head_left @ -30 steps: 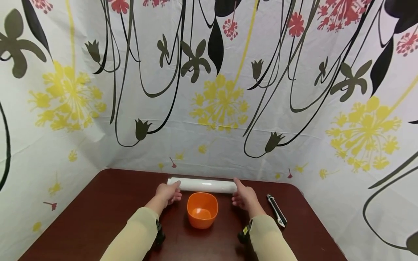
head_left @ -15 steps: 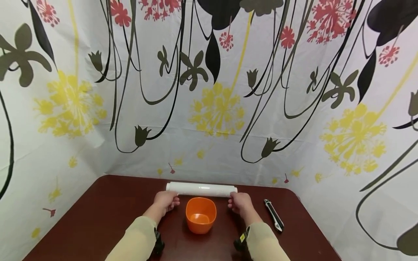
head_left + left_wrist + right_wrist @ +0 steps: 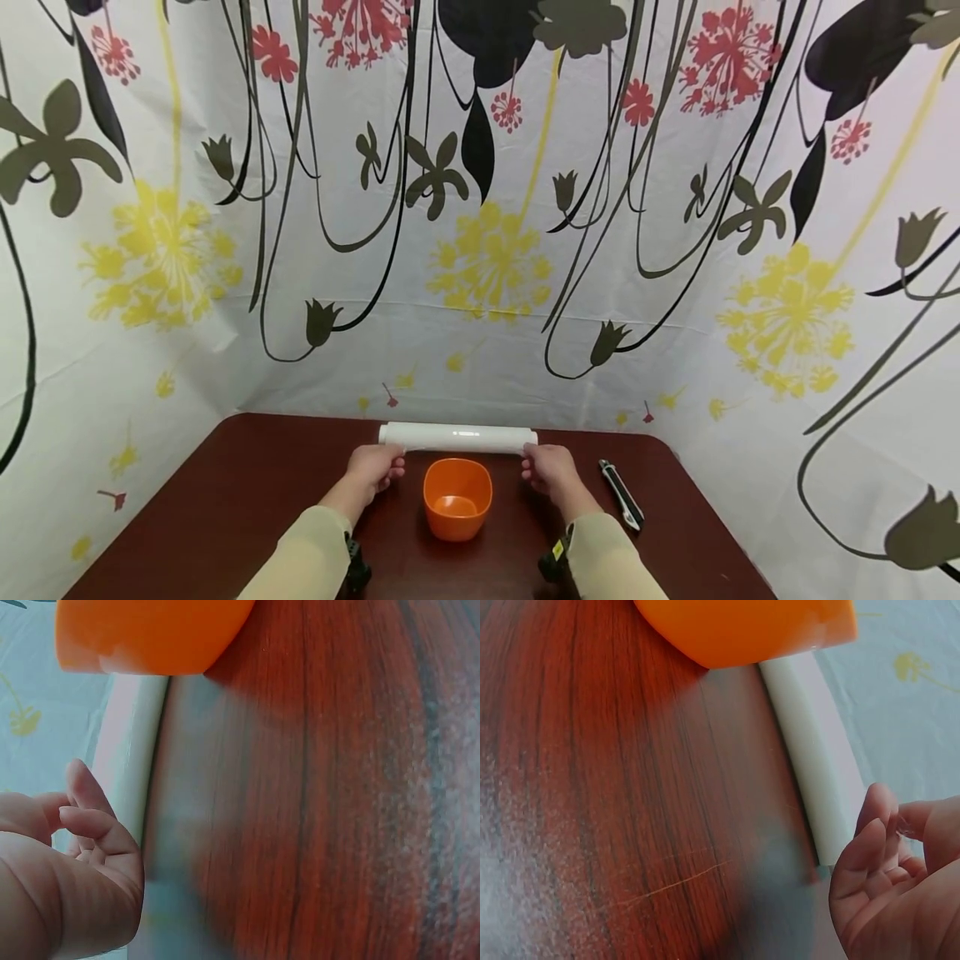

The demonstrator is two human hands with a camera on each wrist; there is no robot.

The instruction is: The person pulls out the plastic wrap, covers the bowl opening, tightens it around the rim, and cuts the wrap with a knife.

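A white roll of cling film [image 3: 465, 437] lies across the back of the table, behind an orange bowl [image 3: 457, 500]. At the roll's left end, my left hand [image 3: 372, 468] pinches the front edge of the film between thumb and fingers. My right hand [image 3: 553, 471] does the same near the right end; a bit of clear film [image 3: 905, 825] shows between its thumb and index finger in the right wrist view. Both wrist views show the roll just past the fingers and the bowl [image 3: 142, 634] standing between the hands. The clear film itself is hard to make out.
A black and white utility knife [image 3: 622, 495] lies on the dark red-brown table [image 3: 247, 492], right of my right hand. A white sheet with a flower print [image 3: 480, 367] hangs behind the table and along its sides.
Both hands have come off the roll's ends to just in front of it, thumbs lowered from the roll into a pinch. The head view has shifted a little; bowl and knife stay put.
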